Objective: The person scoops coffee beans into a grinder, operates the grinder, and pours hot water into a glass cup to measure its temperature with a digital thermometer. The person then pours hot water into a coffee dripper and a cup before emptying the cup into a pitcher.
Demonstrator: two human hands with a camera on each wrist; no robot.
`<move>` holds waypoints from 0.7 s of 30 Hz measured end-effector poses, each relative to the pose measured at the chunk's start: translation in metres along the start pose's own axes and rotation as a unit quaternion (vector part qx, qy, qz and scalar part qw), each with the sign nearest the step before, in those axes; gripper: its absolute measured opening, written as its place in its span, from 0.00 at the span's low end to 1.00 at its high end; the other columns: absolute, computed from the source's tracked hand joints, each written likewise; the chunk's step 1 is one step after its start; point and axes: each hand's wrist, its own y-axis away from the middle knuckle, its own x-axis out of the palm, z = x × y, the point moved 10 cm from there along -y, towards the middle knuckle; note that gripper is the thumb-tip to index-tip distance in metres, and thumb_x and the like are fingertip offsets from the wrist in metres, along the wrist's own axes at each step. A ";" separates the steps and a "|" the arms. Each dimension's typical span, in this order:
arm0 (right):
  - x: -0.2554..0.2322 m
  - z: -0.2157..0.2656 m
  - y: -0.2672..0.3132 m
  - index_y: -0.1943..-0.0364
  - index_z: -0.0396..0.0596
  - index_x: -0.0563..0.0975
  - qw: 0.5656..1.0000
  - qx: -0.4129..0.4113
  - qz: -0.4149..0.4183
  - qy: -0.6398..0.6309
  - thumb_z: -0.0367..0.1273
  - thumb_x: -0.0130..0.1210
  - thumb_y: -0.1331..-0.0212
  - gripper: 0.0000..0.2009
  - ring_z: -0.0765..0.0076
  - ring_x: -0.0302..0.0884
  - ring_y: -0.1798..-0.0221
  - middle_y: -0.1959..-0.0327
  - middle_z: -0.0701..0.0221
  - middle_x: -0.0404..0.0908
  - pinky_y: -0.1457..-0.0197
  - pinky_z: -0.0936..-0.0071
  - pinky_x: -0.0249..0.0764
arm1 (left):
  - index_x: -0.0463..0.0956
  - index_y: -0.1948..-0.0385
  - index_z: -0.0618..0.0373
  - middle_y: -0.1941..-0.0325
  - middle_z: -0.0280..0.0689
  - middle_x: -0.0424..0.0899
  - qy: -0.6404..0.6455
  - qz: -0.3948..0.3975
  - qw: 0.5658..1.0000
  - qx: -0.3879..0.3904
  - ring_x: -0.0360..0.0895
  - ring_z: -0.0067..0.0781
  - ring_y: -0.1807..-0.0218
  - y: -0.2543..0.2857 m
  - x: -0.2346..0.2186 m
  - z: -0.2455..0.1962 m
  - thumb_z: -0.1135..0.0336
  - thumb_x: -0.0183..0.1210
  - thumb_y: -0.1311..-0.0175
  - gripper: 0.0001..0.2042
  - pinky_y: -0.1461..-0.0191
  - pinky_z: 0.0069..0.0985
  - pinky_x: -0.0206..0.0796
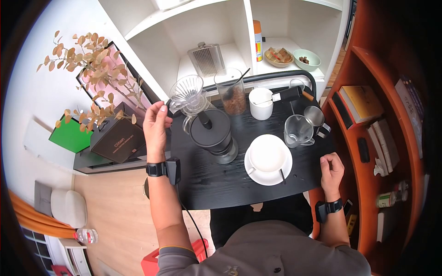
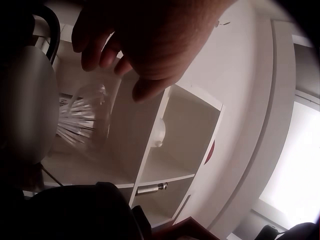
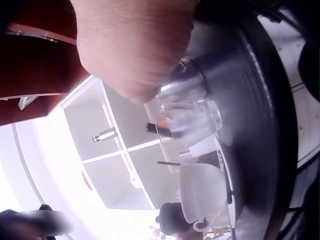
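At the table's left side, my left hand point(image 1: 157, 124) is beside the black handle of a ribbed clear dripper point(image 1: 186, 92); whether it touches is unclear. Its fingers are bent and spread apart in the left wrist view, with the dripper point(image 2: 82, 120) below them. Just right of that hand stands a black-lidded grinder or pot point(image 1: 210, 129). My right hand point(image 1: 332, 171), loosely curled with nothing visible in it, is at the table's right edge. Near it are a clear glass mug point(image 1: 298, 131) and a metal cup point(image 1: 314, 116). A white cup point(image 1: 267, 154) sits on a saucer point(image 1: 263, 178).
Behind are a glass of brown grounds or beans point(image 1: 235, 101), a white canister point(image 1: 261, 110) and the black rail point(image 1: 271, 77). White shelves point(image 1: 184, 23) stand beyond the table point(image 1: 198, 188). An orange bookshelf point(image 1: 368, 60) is on the right, dried branches point(image 1: 110, 83) on the left.
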 end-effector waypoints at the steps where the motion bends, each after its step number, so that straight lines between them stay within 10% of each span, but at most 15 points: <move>1: 0.000 0.000 0.000 0.71 0.38 0.75 1.000 0.001 0.001 0.000 0.23 0.59 0.41 0.04 0.72 0.67 0.73 0.76 0.69 0.71 0.67 0.76 0.64 | 0.77 0.48 0.56 0.57 0.29 0.82 -0.008 0.004 1.000 -0.008 0.74 0.12 0.71 0.000 0.003 0.006 0.58 0.61 0.30 0.16 0.67 0.12 0.66; 21: 0.003 0.005 0.000 0.72 0.40 0.76 1.000 -0.001 0.011 0.013 0.24 0.60 0.42 0.05 0.72 0.67 0.76 0.77 0.69 0.71 0.71 0.76 0.62 | 0.81 0.65 0.58 0.78 0.23 0.72 -0.041 0.110 0.993 -0.025 0.63 0.12 0.78 0.000 0.036 0.001 0.58 0.62 0.31 0.12 0.75 0.14 0.55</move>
